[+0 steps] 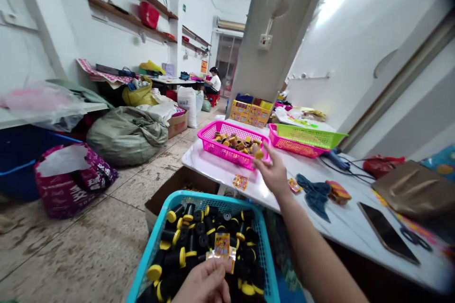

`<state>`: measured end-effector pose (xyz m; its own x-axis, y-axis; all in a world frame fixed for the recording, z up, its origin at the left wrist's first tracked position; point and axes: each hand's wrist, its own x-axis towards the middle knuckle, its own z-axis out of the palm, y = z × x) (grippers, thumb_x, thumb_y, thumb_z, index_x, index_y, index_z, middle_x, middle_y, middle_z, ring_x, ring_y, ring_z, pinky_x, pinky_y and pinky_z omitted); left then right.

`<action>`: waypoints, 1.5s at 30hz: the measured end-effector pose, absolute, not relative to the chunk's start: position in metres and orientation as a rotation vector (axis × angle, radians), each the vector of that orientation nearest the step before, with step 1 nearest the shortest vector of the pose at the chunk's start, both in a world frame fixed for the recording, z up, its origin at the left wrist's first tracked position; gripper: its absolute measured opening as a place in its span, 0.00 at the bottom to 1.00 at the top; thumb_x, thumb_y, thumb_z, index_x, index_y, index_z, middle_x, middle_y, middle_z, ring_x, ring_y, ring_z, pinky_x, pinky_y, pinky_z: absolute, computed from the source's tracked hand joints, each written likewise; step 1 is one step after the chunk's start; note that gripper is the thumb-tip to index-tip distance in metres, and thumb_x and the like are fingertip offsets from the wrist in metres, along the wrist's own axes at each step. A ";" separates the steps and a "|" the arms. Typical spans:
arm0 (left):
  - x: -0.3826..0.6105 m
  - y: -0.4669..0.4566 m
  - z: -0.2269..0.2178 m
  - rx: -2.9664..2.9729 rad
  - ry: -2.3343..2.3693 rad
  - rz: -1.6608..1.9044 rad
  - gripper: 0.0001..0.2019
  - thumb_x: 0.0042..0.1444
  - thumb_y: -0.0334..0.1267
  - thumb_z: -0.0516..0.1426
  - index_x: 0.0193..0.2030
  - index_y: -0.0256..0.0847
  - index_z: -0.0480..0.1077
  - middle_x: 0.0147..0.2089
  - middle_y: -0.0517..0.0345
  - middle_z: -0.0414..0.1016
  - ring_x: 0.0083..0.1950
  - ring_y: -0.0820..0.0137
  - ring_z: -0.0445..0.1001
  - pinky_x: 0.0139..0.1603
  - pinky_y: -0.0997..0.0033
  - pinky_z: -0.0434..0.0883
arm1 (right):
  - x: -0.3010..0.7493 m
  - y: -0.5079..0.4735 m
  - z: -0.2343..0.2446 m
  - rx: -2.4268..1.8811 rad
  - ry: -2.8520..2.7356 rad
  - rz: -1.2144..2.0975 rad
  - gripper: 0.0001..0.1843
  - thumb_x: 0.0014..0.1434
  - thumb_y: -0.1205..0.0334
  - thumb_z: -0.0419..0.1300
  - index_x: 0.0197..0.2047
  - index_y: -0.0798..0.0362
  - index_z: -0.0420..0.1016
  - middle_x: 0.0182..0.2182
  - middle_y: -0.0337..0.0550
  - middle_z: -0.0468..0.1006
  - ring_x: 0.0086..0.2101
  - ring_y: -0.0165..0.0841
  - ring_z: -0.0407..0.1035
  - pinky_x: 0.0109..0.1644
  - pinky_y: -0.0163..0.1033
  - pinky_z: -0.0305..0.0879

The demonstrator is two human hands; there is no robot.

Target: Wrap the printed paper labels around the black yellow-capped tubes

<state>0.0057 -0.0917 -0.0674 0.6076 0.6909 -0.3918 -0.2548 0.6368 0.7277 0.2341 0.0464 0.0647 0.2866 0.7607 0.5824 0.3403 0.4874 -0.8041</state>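
Observation:
My left hand [208, 281] is closed in a pinch on small printed labels [222, 245], orange and yellow with shiny edges. It is above a turquoise basket [268, 251] full of black cylinders with yellow caps [175, 259]. My right hand [273, 173] reaches out to the near right corner of a pink basket [209, 128]. Between its thumb and forefinger is a small cylinder with a yellow end [259, 154]. Inside the pink basket lie several cylinders wrapped in orange labels [236, 142]. A loose orange label [241, 182] lies on the white table [199, 163].
A cardboard box [154, 206] stands behind the turquoise basket. On the table are a green basket [302, 136] in another pink one, a dark cloth [316, 194], a phone [387, 232] and scissors [415, 237]. Bags cover the left floor; a person [213, 83] sits far back.

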 end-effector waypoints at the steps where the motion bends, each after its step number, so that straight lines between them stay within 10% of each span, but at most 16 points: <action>1: 0.003 -0.096 -0.066 0.680 0.736 0.578 0.32 0.39 0.63 0.67 0.39 0.37 0.70 0.22 0.56 0.74 0.14 0.81 0.61 0.14 0.82 0.48 | 0.244 0.062 0.075 -1.115 -1.330 0.385 0.35 0.48 0.54 0.71 0.59 0.50 0.73 0.54 0.52 0.75 0.35 0.34 0.77 0.33 0.38 0.80; 11: -0.030 -0.112 -0.062 0.644 0.826 0.614 0.22 0.50 0.54 0.66 0.41 0.37 0.72 0.28 0.58 0.74 0.17 0.81 0.62 0.15 0.83 0.55 | 0.254 0.043 -0.021 -1.520 -1.622 0.073 0.12 0.59 0.57 0.61 0.40 0.52 0.84 0.37 0.47 0.83 0.35 0.35 0.76 0.40 0.41 0.73; 19: -0.034 -0.098 -0.038 0.693 0.832 0.732 0.20 0.53 0.50 0.65 0.43 0.36 0.73 0.29 0.58 0.73 0.20 0.81 0.64 0.19 0.82 0.57 | 0.237 0.025 0.001 -1.504 -1.629 0.117 0.12 0.62 0.56 0.59 0.42 0.50 0.83 0.37 0.45 0.82 0.35 0.35 0.74 0.43 0.42 0.69; 29: -0.037 -0.089 -0.041 0.684 0.954 0.829 0.18 0.53 0.49 0.65 0.40 0.35 0.73 0.27 0.62 0.71 0.21 0.82 0.63 0.20 0.82 0.57 | 0.183 -0.054 -0.071 -1.665 -1.883 0.412 0.09 0.54 0.57 0.68 0.31 0.52 0.75 0.29 0.41 0.75 0.33 0.36 0.69 0.38 0.40 0.64; 45: -0.015 -0.080 -0.044 1.155 1.142 1.025 0.10 0.56 0.41 0.62 0.31 0.36 0.72 0.25 0.61 0.70 0.25 0.77 0.66 0.25 0.78 0.65 | 0.151 -0.089 -0.032 -1.337 -1.254 1.466 0.11 0.53 0.54 0.69 0.34 0.52 0.79 0.28 0.38 0.79 0.28 0.29 0.69 0.34 0.34 0.67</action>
